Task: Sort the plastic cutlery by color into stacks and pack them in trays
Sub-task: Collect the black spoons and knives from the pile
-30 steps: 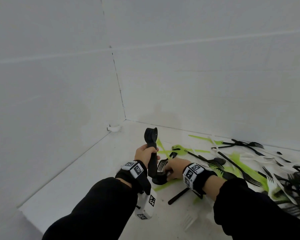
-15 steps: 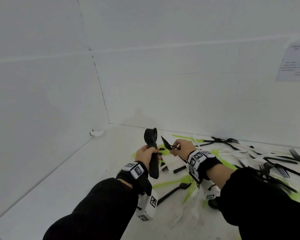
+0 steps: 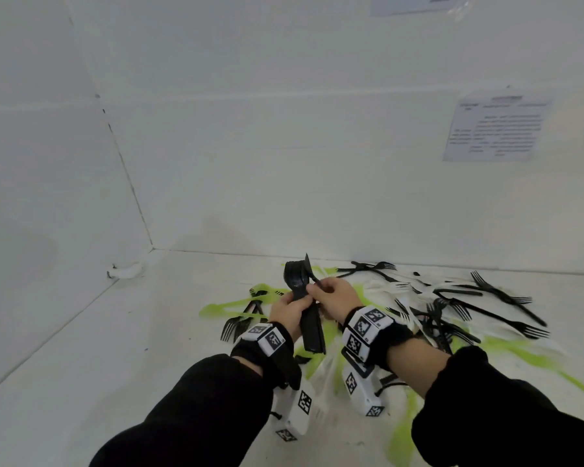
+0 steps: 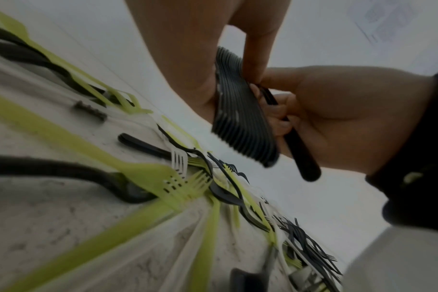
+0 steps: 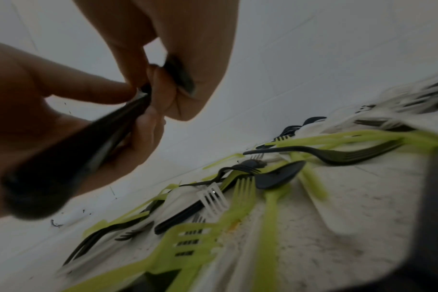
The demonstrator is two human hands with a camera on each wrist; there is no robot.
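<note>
My left hand [image 3: 289, 310] grips an upright stack of black spoons [image 3: 302, 298] by the handles; the stack's ribbed edge [image 4: 243, 122] shows in the left wrist view. My right hand [image 3: 334, 298] pinches a single black utensil [image 3: 312, 276] and holds it against the right side of the stack. Its handle [image 4: 300, 152] runs through the right hand's curled fingers [image 4: 283, 110]. In the right wrist view that black handle [image 5: 70, 150] crosses the palm. Both hands hover just above the table, over the cutlery pile.
Loose green cutlery [image 3: 230, 310], black forks [image 3: 493, 305] and white forks [image 3: 395, 286] lie scattered on the white table [image 3: 115, 348], mostly to the right and under the hands. White walls close the left and back. A printed sheet [image 3: 496, 128] hangs on the back wall.
My right hand lifted a black utensil from the pile and brought it left against the stack in my left hand. The head view swung to the right.
</note>
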